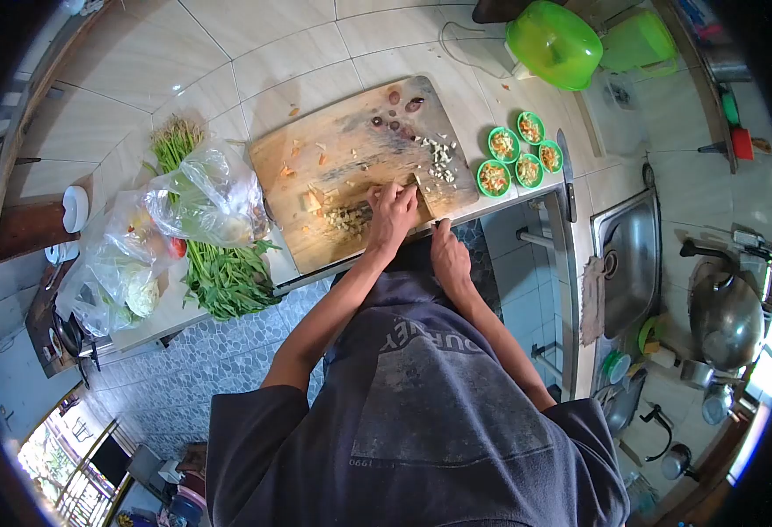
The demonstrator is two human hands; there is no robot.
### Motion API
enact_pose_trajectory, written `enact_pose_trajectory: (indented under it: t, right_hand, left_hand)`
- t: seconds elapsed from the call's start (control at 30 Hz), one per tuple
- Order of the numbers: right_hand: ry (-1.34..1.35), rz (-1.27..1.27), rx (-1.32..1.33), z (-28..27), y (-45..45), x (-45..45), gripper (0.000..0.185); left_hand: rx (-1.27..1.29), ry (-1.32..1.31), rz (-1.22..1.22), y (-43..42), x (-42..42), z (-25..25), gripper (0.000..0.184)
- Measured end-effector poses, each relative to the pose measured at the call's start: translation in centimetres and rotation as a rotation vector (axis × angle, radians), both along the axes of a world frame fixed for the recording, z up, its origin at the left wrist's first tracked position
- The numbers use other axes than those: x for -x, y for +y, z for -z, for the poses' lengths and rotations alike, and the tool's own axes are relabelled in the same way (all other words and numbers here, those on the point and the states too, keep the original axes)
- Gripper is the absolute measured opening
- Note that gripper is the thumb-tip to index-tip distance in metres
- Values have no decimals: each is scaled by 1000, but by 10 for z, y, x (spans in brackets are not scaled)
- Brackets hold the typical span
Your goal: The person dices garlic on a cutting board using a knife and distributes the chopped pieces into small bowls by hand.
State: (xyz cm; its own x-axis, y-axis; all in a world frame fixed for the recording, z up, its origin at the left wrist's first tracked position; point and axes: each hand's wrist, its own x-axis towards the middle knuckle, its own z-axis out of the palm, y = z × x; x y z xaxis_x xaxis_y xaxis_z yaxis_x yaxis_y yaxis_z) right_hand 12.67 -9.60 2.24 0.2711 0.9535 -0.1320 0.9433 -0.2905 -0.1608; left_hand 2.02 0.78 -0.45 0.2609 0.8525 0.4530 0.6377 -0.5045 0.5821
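My right hand [450,252] grips the handle of a knife [424,200], whose blade stands on the front part of a worn wooden cutting board [315,145]. Close to the left of the blade, my left hand [392,209] rests on the board with its fingers curled down; whatever they hold is hidden beneath them. Pale chopped pieces [345,220] lie left of that hand. More white diced bits [439,158] are scattered beyond the blade, near the board's right side. Dark reddish round marks or slices [393,98] show at the far edge.
Several small green bowls [494,178] of chopped vegetables stand right of the board, beside a second knife [567,176]. Leafy greens [228,277] and plastic bags [206,198] of produce crowd the left. A sink [627,263] lies at right, a green basket [554,44] behind.
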Motion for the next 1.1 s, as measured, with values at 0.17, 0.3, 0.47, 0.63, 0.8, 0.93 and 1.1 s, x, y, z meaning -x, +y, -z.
enact_pose_trajectory:
  t: [0.17, 0.3, 0.47, 0.63, 0.8, 0.93, 1.1]
  right_hand:
    - [29, 21, 26, -5, -19, -7, 27]
    - [5, -86, -61, 15, -8, -15, 27]
    - [133, 79, 67, -8, 8, -6, 26]
    - [265, 118, 67, -12, -2, -13, 27]
    - [272, 72, 52, -15, 5, -5, 27]
    - [263, 49, 20, -11, 2, -3, 27]
    - [306, 60, 53, -8, 3, -2, 27]
  left_hand:
    - [0, -23, 10, 3, 0, 1, 10]
    - [-4, 22, 37, 2, 1, 0, 11]
    - [-12, -6, 37, 4, 3, -1, 12]
    - [101, 24, 37, 4, 0, -7, 11]
    - [119, 47, 28, 6, -5, -14, 2]
    - [136, 11, 15, 6, -6, -16, 4]
    - [172, -7, 26, 8, -5, -16, 5]
